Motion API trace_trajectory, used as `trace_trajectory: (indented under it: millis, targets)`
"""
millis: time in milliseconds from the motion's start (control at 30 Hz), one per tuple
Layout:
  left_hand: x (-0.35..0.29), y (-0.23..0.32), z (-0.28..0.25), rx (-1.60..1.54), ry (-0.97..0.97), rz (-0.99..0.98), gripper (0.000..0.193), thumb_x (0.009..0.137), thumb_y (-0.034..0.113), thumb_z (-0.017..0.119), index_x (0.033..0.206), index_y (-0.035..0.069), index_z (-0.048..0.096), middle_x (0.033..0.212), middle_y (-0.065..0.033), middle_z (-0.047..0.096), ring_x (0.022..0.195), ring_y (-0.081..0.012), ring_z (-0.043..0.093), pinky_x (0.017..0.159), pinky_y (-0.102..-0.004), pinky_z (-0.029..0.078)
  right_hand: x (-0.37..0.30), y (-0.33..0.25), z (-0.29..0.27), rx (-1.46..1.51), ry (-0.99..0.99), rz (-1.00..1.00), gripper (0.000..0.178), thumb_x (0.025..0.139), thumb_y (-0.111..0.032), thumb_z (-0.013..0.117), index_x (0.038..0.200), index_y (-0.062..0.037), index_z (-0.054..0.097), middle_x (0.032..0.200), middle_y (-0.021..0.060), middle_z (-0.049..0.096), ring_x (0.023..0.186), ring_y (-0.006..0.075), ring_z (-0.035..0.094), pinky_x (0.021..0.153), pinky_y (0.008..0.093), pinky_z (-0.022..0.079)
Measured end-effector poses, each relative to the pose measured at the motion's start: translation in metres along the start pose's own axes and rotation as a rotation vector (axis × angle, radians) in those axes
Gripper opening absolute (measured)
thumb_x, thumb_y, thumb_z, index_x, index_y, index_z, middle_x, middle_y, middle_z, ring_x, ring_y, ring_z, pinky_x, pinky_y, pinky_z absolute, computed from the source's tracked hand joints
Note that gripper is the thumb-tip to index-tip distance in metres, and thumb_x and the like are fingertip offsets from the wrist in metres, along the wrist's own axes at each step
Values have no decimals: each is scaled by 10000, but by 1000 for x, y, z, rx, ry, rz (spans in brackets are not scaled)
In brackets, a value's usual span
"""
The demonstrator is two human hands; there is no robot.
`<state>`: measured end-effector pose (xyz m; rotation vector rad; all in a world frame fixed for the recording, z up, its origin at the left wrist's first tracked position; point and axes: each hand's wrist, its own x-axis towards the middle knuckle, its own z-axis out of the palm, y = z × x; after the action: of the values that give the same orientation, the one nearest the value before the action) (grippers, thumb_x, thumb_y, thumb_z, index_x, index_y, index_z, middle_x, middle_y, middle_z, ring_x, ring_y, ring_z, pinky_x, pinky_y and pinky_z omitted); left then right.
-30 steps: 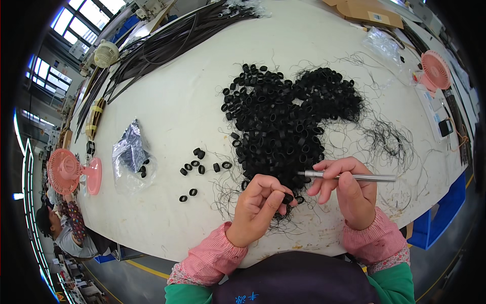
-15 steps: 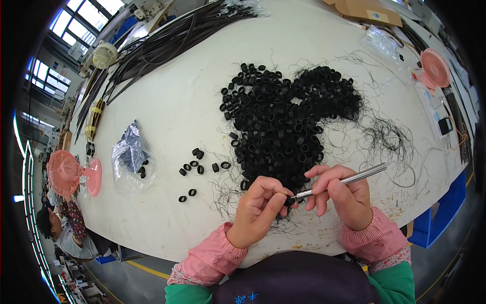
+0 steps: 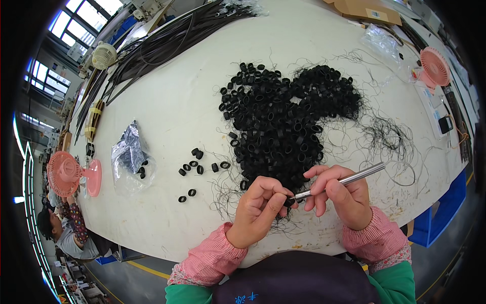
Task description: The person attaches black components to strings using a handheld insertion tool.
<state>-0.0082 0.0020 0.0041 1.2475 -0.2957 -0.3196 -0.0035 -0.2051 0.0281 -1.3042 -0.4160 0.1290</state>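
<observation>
Tall windows (image 3: 91,17) light the workroom, and here's the broad pale tabletop (image 3: 182,111), stained along its edge, bearing a lumpy heap of dull black rings (image 3: 276,126)! Right hand (image 3: 347,197), fingers pinching a slim, shiny metal tool (image 3: 362,176); left hand (image 3: 257,205), thumb and fingertips pinching one small black ring (image 3: 289,201) at its tip.

Recognisable as a factory workshop from dark strips (image 3: 162,40) heaped along the far-left edge of the white bench (image 3: 182,111), massed black rings (image 3: 276,126) mid-bench, a co-worker (image 3: 78,244) by the left edge and a yellow floor line (image 3: 148,269) beyond the near edge.
</observation>
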Motion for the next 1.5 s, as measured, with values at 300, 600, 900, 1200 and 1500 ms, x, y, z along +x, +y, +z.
trace_trajectory:
  millis: [300, 600, 900, 1200, 1500]
  targets:
    - [1, -4, -3, -17, -8, 49, 101, 988, 59, 470, 1082, 24, 458, 1002, -85, 600, 862, -90, 614, 670, -199, 490, 0, 0, 0, -52, 39, -74, 185, 975, -170, 485, 980, -24, 598, 665, 16, 610, 672, 126, 638, 1007, 375, 366]
    - [0, -7, 1, 141, 17, 86, 110, 983, 34, 462, 1087, 1, 451, 1011, -95, 627, 898, -92, 606, 764, -231, 512, 11, 12, 13, -815, 45, -439, 398, 645, -12, 739, 1008, -111, 607, 835, 9, 605, 817, 230, 586, 802, 386, 417]
    - [8, -3, -10, 722, 149, 216, 189, 888, 20, 594, 1068, 30, 539, 1262, -129, 551, 647, -39, 503, 599, -184, 433, 12, 5, 2, -890, 150, -427, 394, 620, 6, 727, 976, -124, 619, 845, 26, 604, 828, 225, 600, 875, 418, 454]
    - [3, -2, -3, 178, 47, -5, 275, 881, 15, 638, 1151, -8, 591, 1080, -104, 642, 750, -68, 569, 692, -205, 476, 11, 13, 6, -947, 55, -556, 389, 618, 2, 745, 961, -134, 619, 839, 34, 603, 831, 217, 600, 851, 411, 476]
    - [5, -2, -6, 159, -7, 64, 102, 908, 14, 616, 1008, -3, 621, 1003, -70, 636, 853, -84, 596, 748, -217, 487, 11, 9, 8, -738, 72, -453, 341, 626, 10, 735, 922, -122, 631, 817, 40, 634, 827, 242, 613, 770, 362, 481]
